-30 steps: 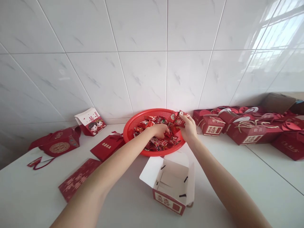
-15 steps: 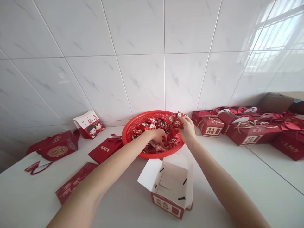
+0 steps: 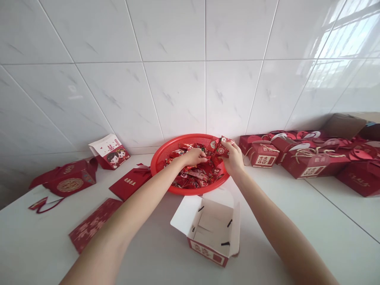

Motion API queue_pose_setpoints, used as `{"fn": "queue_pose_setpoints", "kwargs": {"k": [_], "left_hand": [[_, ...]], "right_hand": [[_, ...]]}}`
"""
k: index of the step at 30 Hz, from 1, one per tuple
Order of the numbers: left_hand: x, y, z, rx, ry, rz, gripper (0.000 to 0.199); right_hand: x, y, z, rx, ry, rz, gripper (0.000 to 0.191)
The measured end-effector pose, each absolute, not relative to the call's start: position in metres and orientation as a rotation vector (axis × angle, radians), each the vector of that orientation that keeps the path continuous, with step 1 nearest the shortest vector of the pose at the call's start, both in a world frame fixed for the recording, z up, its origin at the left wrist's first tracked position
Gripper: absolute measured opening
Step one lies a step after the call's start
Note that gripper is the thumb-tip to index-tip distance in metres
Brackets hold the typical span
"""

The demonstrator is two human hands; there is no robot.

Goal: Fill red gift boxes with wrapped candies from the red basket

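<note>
Red packets [image 3: 196,175] in basket [image 3: 164,152], right hand [image 3: 233,156] clamped on some, left hand [image 3: 194,157] among others, hold unclear

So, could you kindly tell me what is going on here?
A person has the left hand among wrapped packets in a red basket; whether it grips one is unclear. The right hand holds a patterned packet at the basket's right edge. An open box sits in front of the basket, with closed boxes off to the right.

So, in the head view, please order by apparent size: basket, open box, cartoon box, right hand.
1. Basket and open box: too close to rank; box nearer
2. Cartoon box
3. Right hand
</note>
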State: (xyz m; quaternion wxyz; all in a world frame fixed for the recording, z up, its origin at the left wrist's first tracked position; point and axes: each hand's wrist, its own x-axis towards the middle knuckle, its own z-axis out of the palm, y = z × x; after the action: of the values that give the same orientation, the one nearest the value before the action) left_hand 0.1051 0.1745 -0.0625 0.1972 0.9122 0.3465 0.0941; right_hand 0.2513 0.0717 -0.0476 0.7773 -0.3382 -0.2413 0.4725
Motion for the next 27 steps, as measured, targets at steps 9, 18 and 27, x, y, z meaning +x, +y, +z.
{"fn": "queue_pose_setpoints", "kwargs": {"k": [9,18,27], "left_hand": [[0.102,0.177,-0.058,2.489,1.009,0.499,0.013],[0.105,0.172,-0.050,2.427,0.961,0.786,0.033],[0.104,0.167,-0.050,2.394,0.886,0.855,0.024]], "right_hand": [[0.251,0.072,-0.048,-0.727,-0.509,1.029,0.017],[0.251,0.072,-0.045,-0.718,-0.460,1.044,0.015],[0.251,0.072,-0.046,-0.722,-0.447,1.005,0.017]]}}
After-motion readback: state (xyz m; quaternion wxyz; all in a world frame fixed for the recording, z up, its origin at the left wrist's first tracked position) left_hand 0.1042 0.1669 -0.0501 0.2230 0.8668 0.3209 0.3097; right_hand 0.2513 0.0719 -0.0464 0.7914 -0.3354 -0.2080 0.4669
